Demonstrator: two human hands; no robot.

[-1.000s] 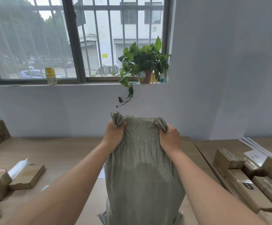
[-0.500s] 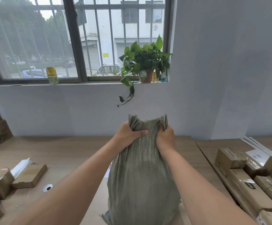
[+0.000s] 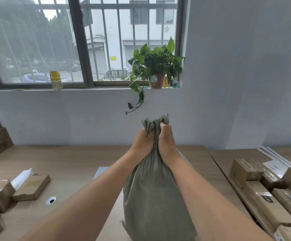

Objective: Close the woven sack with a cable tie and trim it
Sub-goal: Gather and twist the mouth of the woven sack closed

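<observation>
Both hands, left hand (image 3: 143,143) and right hand (image 3: 166,143), clench the woven sack (image 3: 155,193) neck mid-desk; squeeze the gathered pleats tight, leaving a tuft above for the tie.

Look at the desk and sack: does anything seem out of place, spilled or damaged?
Nothing stands out. Both hands, left and right, bunch the sack mouth shut; it stands upright on the desk, nothing spilled.
</observation>
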